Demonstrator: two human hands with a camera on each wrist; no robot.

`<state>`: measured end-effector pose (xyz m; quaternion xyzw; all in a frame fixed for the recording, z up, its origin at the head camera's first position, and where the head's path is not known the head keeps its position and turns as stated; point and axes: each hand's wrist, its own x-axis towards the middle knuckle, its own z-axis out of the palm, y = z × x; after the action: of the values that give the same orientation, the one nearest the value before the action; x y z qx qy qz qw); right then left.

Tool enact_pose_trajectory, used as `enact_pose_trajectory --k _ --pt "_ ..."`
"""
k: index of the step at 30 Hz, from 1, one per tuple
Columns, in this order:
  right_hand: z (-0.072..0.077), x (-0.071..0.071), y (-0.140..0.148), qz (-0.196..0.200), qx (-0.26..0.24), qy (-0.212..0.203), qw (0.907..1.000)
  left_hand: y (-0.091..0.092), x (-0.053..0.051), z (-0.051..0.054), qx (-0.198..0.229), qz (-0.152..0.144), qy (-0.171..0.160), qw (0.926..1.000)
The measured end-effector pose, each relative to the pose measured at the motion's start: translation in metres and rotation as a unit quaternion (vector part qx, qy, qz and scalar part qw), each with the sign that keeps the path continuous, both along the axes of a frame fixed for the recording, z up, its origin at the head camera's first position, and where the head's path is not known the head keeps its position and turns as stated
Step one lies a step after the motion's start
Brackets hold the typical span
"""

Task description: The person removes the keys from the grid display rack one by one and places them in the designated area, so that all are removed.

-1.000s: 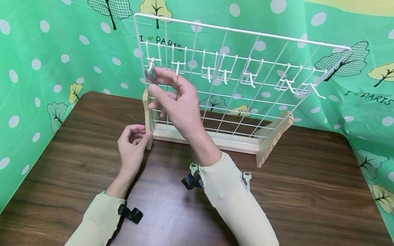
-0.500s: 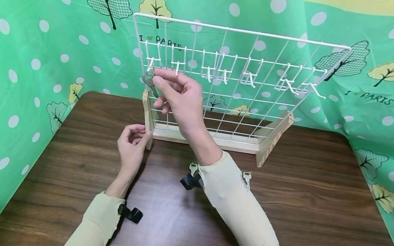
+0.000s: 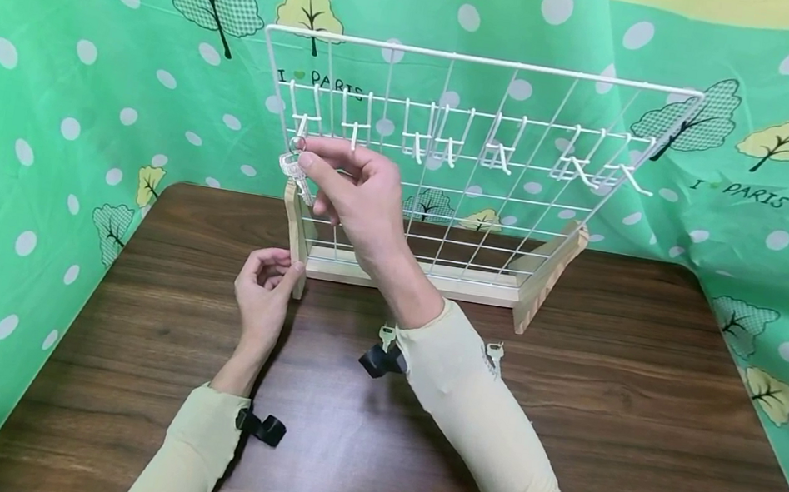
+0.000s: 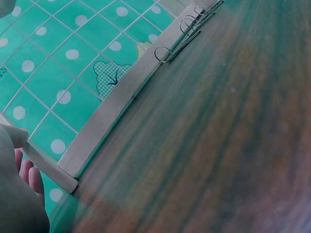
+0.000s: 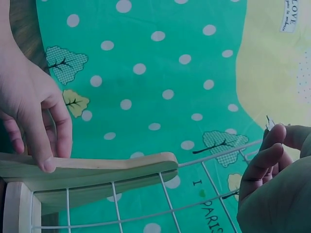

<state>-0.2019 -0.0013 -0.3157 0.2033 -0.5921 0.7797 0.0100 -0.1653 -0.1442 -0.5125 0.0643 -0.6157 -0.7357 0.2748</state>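
Note:
My right hand pinches a small bunch of silver keys between thumb and index finger. Their ring is at the tip of the leftmost white hook; whether it is round the hook I cannot tell. In the right wrist view, only a sliver of key shows past the fingertips. Low on the left, my left hand holds the wooden side support of the white wire rack. Its thumb lies against the wood, with the other fingers on the far side.
More keys lie in front of the rack, partly hidden by my right sleeve, with another key farther right. In the left wrist view, several key rings lie along the wooden base. Other white hooks line the rack.
The keys have swung out from my right fingers and now hang down to the left, with their ring showing at the hook. My left hand has stayed on the support.

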Motion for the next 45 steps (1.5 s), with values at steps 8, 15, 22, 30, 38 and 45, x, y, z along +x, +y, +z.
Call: enact_pose_trajectory --k 8,15,22,30,38,45 --pt "0.003 0.004 -0.002 -0.011 -0.021 0.007 0.9997 -0.001 0.0 0.001 0.001 -0.001 0.001 1.0" --pt "0.005 0.01 -0.003 -0.022 -0.026 0.005 0.9994 -0.001 -0.001 0.001 -0.003 -0.002 0.001 1.0" --pt "0.002 0.014 0.0 -0.025 -0.009 0.018 0.9995 -0.001 -0.001 0.0 0.0 -0.004 0.004 1.0" --pt "-0.011 0.015 0.009 -0.052 0.028 0.01 0.9982 0.0 0.0 0.001 -0.002 -0.002 0.002 1.0" --pt "-0.026 0.02 0.022 -0.059 0.066 -0.027 0.9957 0.0 0.0 0.001 -0.002 0.0 -0.005 1.0" --pt "-0.039 0.024 0.031 -0.048 0.077 -0.051 0.9946 0.0 0.0 0.001 -0.004 -0.002 -0.006 1.0"
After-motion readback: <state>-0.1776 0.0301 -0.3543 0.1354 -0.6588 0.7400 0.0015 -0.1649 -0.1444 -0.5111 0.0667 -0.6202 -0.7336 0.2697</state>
